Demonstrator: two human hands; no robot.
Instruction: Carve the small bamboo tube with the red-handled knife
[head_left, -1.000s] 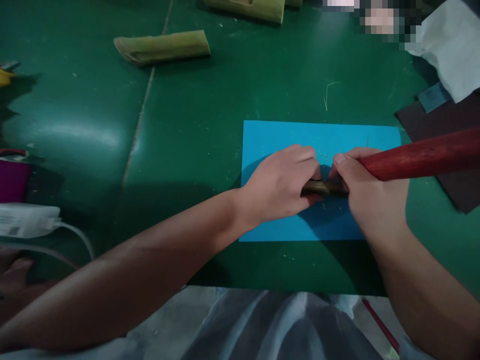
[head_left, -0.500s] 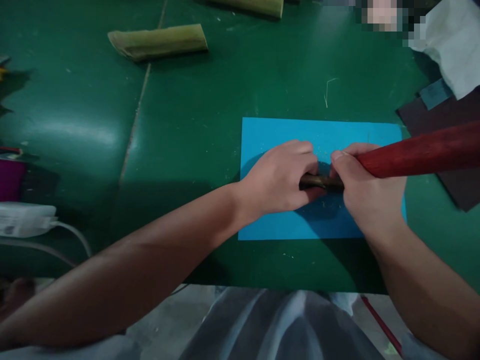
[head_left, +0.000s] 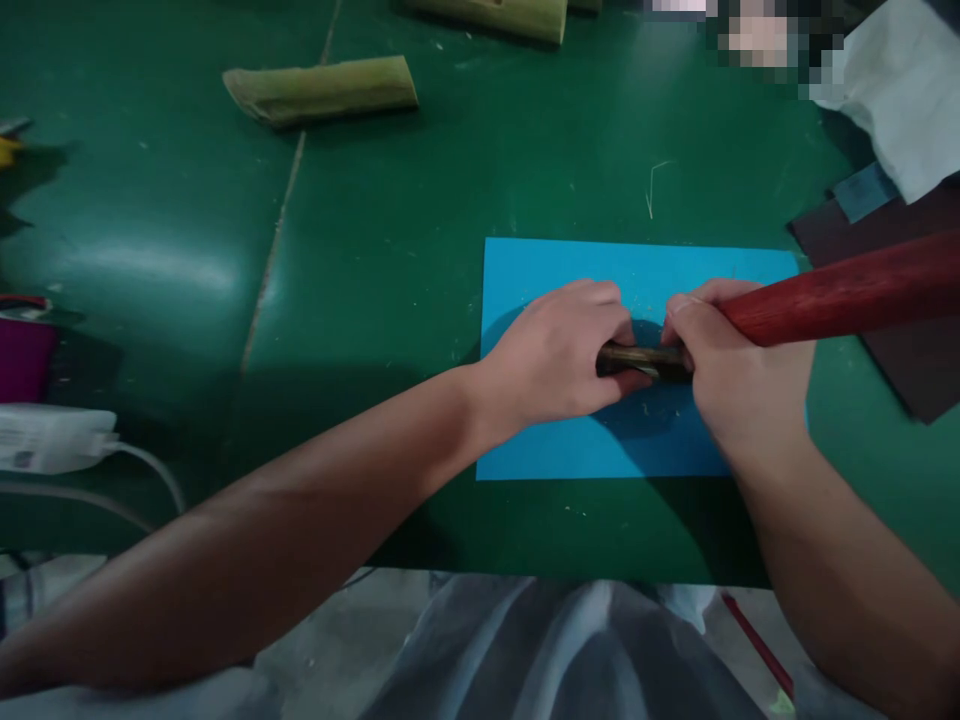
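Observation:
My left hand (head_left: pixel 559 355) is closed round one end of a short dark brown stick (head_left: pixel 637 358) that lies across a blue sheet (head_left: pixel 547 265) on the green table. My right hand (head_left: pixel 731 370) grips a thick red wooden handle (head_left: pixel 847 290) that runs off to the right; its working end is hidden under my fingers against the stick. The two hands nearly touch over the middle of the sheet. Small pale shavings lie on the sheet below the stick.
Two yellow-green bamboo pieces, one (head_left: pixel 322 90) at the upper left and one (head_left: pixel 495 15) at the top edge, lie on the green table (head_left: pixel 390 230). A dark sheet (head_left: pixel 900 260) and white cloth (head_left: pixel 900 90) sit at the right. A white adapter with cable (head_left: pixel 52 440) and a purple object (head_left: pixel 22 355) sit at the left.
Both hands stay clamped on the stick and the handle over the blue sheet. The red handle has tilted slightly upward at its far end; the view shifted a little.

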